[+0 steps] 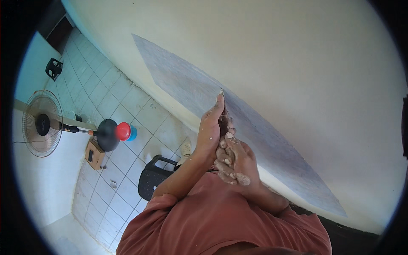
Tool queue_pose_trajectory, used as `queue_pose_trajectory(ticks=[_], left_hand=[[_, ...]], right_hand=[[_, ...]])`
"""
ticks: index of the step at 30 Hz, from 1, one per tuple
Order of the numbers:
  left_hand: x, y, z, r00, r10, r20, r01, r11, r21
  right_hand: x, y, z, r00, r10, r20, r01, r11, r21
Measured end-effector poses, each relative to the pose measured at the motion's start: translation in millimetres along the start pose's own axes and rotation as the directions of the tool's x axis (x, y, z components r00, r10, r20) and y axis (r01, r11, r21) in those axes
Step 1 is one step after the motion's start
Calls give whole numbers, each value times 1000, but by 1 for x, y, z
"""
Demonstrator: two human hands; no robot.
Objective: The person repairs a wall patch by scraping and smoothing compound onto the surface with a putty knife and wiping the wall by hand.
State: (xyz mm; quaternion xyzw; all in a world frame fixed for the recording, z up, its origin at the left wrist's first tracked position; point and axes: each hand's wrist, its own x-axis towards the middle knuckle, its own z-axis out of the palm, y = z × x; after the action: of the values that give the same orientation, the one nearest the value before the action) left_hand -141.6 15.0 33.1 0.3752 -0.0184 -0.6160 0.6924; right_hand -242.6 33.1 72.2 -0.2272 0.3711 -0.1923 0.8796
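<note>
My left hand (210, 127) is raised near the middle of the view, closed along a thin, flat, putty-smeared thing (224, 119) whose kind I cannot make out. Just below it and touching it, my right hand (236, 161) has curled fingers thickly coated in pale putty; what they hold is partly hidden. Beyond both hands, a long grey-blue patch (289, 165) runs diagonally across the cream wall (306, 72).
On the tiled floor (127, 165) at the left stand a pedestal fan (43, 124), a red-topped blue bucket (123, 131), a cardboard box (94, 155) and a small black stool (54, 68). A black chair (151, 180) is close below me, beside my foot (185, 148).
</note>
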Motion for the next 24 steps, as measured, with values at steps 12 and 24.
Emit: queue_pose_trajectory(ticks=[12,24], left_hand=[[9,24,5,996,65,-57,-65,998,2],[8,30,-4,999,-38,36,38,999,6]], right_hand=[[28,0,9,996,-59,64,55,996,64],[22,4,22,995,-94,41,91,993,74]])
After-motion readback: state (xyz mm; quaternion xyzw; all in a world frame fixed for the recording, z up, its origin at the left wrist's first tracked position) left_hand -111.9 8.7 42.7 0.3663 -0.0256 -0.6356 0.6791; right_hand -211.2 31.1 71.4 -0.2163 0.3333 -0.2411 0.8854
